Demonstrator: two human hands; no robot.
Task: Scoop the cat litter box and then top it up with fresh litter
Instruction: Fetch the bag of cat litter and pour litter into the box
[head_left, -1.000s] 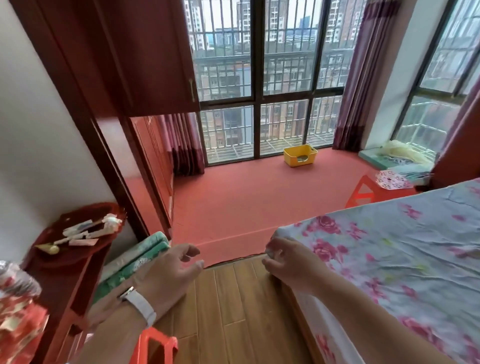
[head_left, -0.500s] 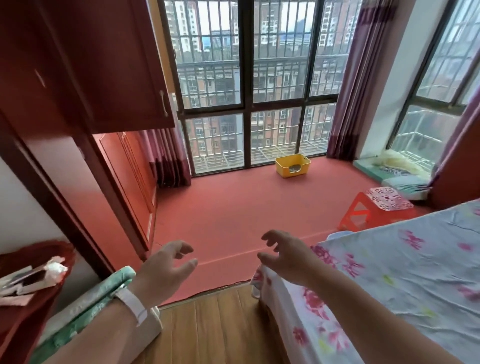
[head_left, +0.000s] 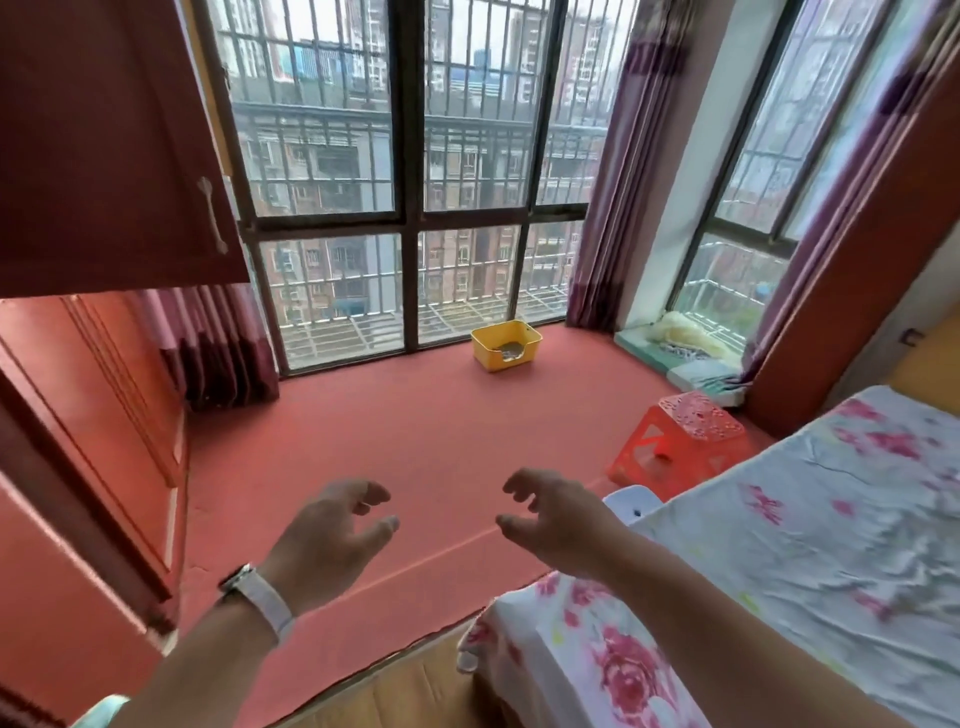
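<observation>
2 bare forearms, no sleeves — white-strapped watch on left wrist.

A wide stretch of red floor lies bare between both hands and the yellow litter box, which sits against the barred window. On the right the bed crowds the right hand, with an orange stool and a white object at its corner just beyond. On the left the wardrobe and its overhanging cabinet door hem in the left hand. Both hands hang loose, holding nothing
</observation>
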